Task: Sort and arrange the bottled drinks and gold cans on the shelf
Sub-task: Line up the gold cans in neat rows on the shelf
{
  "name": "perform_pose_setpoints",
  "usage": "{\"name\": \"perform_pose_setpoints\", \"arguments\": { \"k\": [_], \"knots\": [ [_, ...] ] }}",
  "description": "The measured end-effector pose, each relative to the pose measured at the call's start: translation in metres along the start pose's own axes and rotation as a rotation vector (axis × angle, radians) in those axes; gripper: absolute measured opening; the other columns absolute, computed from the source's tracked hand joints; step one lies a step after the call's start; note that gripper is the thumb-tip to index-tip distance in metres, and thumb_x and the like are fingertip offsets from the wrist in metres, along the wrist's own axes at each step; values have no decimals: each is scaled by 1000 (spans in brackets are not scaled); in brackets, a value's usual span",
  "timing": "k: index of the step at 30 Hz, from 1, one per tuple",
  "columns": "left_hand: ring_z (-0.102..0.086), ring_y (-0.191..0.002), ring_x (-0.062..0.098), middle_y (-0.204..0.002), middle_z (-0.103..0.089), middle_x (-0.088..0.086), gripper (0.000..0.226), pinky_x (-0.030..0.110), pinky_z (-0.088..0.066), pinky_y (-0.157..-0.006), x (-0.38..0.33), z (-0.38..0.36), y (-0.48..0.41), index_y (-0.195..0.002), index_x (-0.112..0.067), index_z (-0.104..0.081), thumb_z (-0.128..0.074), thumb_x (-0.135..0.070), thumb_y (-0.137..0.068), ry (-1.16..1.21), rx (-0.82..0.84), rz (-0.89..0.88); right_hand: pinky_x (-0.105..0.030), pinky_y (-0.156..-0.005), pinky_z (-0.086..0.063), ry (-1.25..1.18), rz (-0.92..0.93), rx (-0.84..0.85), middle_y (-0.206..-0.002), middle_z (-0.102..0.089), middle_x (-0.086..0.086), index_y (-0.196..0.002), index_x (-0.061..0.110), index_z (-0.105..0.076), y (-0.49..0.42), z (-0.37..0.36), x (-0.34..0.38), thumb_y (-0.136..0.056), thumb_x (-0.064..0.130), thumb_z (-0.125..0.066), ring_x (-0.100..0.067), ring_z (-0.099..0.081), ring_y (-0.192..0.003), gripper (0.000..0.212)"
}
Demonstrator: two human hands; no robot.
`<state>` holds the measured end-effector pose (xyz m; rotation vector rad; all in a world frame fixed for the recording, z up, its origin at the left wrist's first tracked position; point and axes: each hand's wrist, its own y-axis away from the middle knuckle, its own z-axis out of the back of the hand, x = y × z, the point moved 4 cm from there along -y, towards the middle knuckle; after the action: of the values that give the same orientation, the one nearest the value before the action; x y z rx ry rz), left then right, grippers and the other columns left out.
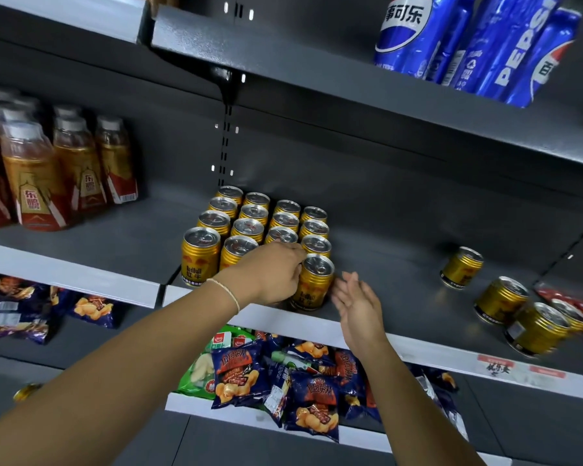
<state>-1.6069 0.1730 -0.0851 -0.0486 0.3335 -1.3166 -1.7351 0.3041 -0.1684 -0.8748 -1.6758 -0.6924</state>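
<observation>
Several gold cans (249,227) stand in tidy rows on the grey middle shelf (401,297). My left hand (273,270) rests against the front gold can (312,284) of the right row, fingers curled on its left side and rim. My right hand (357,304) hovers just right of that can, fingers apart and holding nothing. Three or more loose gold cans (500,299) stand scattered at the shelf's right end. Amber bottled drinks (34,183) with white caps stand on the left shelf section.
Blue Pepsi cans (468,45) stand on the upper shelf. Snack bags (283,378) fill the shelf below, more lie lower left (31,314). A red packet (579,307) lies beside the loose cans. Price labels (505,368) mark the shelf edge.
</observation>
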Motion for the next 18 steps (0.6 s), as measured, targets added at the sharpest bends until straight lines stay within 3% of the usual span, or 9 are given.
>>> {"name": "perform_pose_setpoints", "arguments": {
  "k": [4, 7, 9, 11, 14, 18],
  "knots": [
    [-41, -136, 26, -150, -42, 5, 47, 38, -42, -107, -21, 0, -12, -140, -17, -48, -47, -21, -94, -9, -66, -32, -32, -97, -53, 142, 38, 15, -113, -71, -9, -118, 12, -64, 1, 10, 10, -98, 13, -58, -17, -69, -105, 20],
    [-40, -137, 22, -151, -41, 3, 51, 32, -38, -110, -47, -5, -32, -144, -17, -45, -48, -20, -93, 29, -102, -61, -24, -89, -54, 324, 134, -24, -98, -74, 1, -106, 21, -67, -4, 38, 31, -95, 8, -63, -10, -71, -94, 18],
    [-39, -138, 21, -150, -43, 6, 50, 27, -30, -112, -71, -10, -49, -144, -13, -45, -47, -19, -94, 57, -118, -91, -24, -90, -51, 394, 203, -55, -83, -71, 8, -107, 15, -67, -9, 66, 54, -93, 5, -63, -9, -68, -85, 17],
    [-45, -132, 25, -143, -50, 8, 46, 30, -34, -111, -98, -17, -68, -139, -12, -49, -47, -19, -93, 84, -124, -109, -21, -87, -48, 472, 265, -109, -69, -61, 10, -108, 6, -66, -15, 99, 79, -93, 1, -62, -5, -61, -72, 16],
    [-48, -128, 27, -138, -53, 9, 46, 41, -44, -104, -140, -34, -96, -138, -15, -47, -47, -22, -93, 132, -80, -124, -20, -77, -49, 667, 383, -214, -76, -63, 1, -102, 11, -65, -17, 148, 117, -91, 0, -63, -5, -62, -71, 15],
    [-45, -130, 28, -144, -48, 8, 50, 41, -44, -103, -192, -61, -132, -143, -14, -40, -45, -25, -95, 158, -15, -163, -37, -84, -52, 1102, 502, -390, -94, -71, -9, -106, 11, -69, -19, 212, 158, -89, 13, -64, -29, -64, -87, 18]
  ]
}}
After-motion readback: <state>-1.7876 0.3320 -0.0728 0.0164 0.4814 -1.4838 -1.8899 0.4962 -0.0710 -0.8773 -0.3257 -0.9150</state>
